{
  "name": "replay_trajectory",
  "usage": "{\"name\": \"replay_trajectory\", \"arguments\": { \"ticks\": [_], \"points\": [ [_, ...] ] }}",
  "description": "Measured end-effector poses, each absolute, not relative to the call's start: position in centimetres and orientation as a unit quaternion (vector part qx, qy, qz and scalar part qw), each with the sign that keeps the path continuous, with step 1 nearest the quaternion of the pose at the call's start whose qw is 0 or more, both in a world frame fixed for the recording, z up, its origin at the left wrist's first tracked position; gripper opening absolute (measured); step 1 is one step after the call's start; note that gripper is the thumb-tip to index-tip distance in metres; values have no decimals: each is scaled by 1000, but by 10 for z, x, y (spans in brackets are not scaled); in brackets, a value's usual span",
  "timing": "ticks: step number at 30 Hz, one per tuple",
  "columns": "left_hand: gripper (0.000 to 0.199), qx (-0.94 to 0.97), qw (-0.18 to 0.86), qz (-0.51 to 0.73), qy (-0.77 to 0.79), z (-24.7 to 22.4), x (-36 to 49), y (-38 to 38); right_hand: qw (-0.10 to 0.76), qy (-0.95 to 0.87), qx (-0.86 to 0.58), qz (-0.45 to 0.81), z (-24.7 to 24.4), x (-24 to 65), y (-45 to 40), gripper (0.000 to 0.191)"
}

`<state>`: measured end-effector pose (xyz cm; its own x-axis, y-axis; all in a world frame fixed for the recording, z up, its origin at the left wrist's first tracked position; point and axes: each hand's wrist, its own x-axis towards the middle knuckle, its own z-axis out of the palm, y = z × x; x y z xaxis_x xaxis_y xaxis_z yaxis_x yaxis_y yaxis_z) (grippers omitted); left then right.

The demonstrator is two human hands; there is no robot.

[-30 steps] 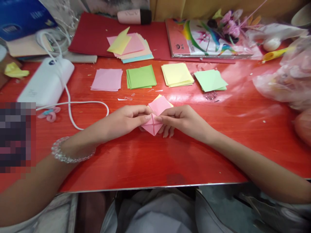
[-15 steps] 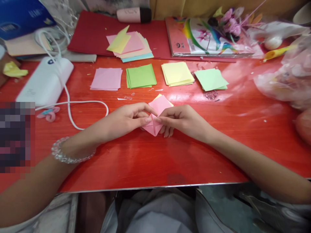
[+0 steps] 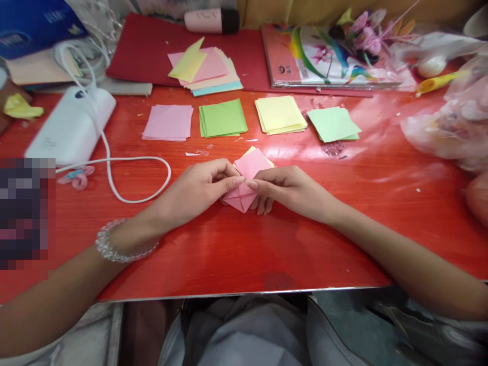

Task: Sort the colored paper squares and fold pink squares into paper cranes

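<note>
Both hands hold a small pink paper (image 3: 252,161) between them, above the red table. Its lower part is folded and shows crossing creases; a yellow edge sticks out behind its top. My left hand (image 3: 204,190) pinches it from the left, thumb on the paper's middle. From the right, my right hand (image 3: 295,190) presses it with thumb and forefinger, its other fingertips showing below the paper. Beyond lie a pink stack (image 3: 168,122), a green stack (image 3: 223,118), a yellow stack (image 3: 280,114) and a light green stack (image 3: 334,124) of square papers.
A white power bank (image 3: 70,127) with a looping white cable (image 3: 170,175) lies left. Behind are mixed papers (image 3: 213,66) on a red folder (image 3: 141,51), a colourful packet (image 3: 324,58) and a pink-and-black bottle (image 3: 209,21). Clear plastic bags (image 3: 438,127) lie right.
My left thumb has moved right and up, close to my right thumb. The paper's lower part now looks flatter, with its crossing creases more exposed.
</note>
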<state>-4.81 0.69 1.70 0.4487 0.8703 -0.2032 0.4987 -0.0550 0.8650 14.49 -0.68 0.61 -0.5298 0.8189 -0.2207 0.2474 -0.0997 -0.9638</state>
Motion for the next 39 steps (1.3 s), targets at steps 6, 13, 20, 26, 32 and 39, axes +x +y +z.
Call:
{"name": "replay_trajectory", "arguments": {
  "ticks": [6, 13, 20, 26, 32, 39],
  "points": [
    [23, 723, 452, 191, 485, 15, -49, 4, 230, -633, -421, 607, 5, 146, -7, 32],
    [24, 665, 535, 197, 482, 19, -48, 7, 271, -621, -429, 597, 1, 145, -8, 34],
    [22, 637, 595, 177, 458, 20, -48, 9, 305, -621, -440, 572, 1, 143, -9, 36],
    [26, 646, 570, 198, 467, 20, -46, 6, 297, -609, -406, 614, 0, 146, -6, 29],
    [23, 660, 557, 214, 456, 18, -47, 6, 297, -606, -412, 613, -1, 146, -5, 32],
    [18, 640, 572, 217, 464, 21, -45, 7, 338, -568, -425, 618, -1, 145, -6, 32]
  ]
}}
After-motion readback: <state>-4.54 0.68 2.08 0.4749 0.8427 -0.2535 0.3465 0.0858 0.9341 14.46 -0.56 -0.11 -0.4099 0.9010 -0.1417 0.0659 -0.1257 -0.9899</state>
